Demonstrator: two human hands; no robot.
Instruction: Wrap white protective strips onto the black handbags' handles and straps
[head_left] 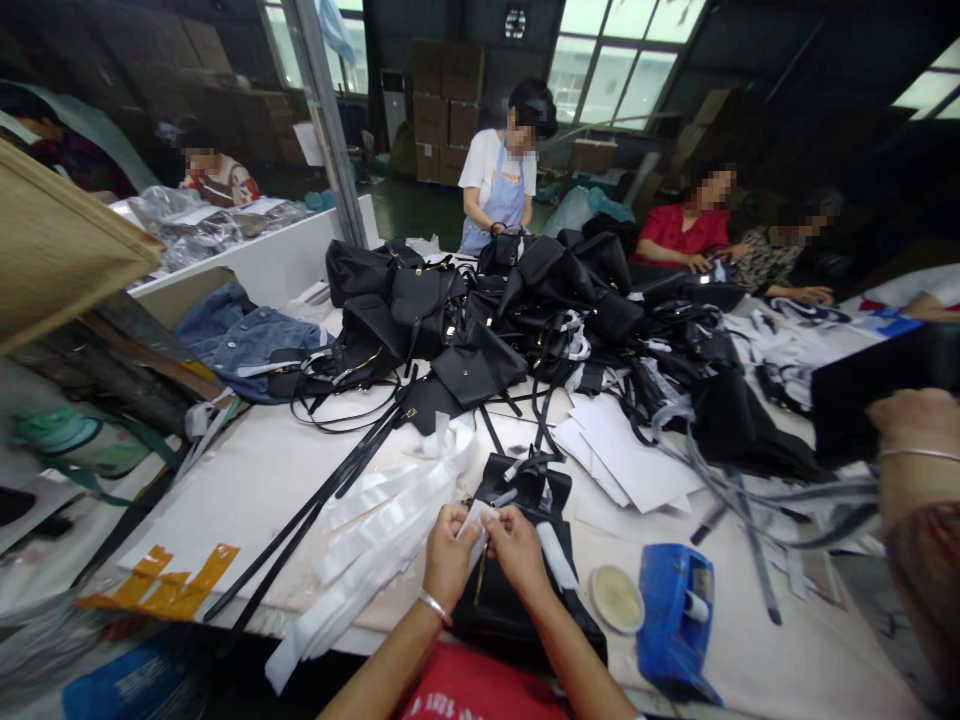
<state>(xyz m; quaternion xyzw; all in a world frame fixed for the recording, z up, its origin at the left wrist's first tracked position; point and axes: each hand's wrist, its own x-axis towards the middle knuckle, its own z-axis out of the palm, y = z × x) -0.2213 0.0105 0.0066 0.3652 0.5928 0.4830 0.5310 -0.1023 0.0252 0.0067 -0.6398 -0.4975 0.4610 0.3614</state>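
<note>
A small white strip (477, 518) is pinched between the fingers of my left hand (448, 558) and my right hand (517, 550), both closed on it. Beneath them a black bag (517, 610) with a gold zipper lies at the table's front edge. Its upper part carries straps, some wrapped in white. Another white wrapped piece (556, 556) rests on the bag, right of my right hand. Left of my hands, long white strips (367, 540) spread over the table. What exactly the fingertips press on is partly hidden.
Black bags (480, 370) are heaped across the table's middle. White sheets (637, 460) lie right of centre. A round tin (617, 599) and a blue tape dispenser (675, 620) stand at front right. A co-worker's arm (919, 450) reaches in at right; several other people work beyond.
</note>
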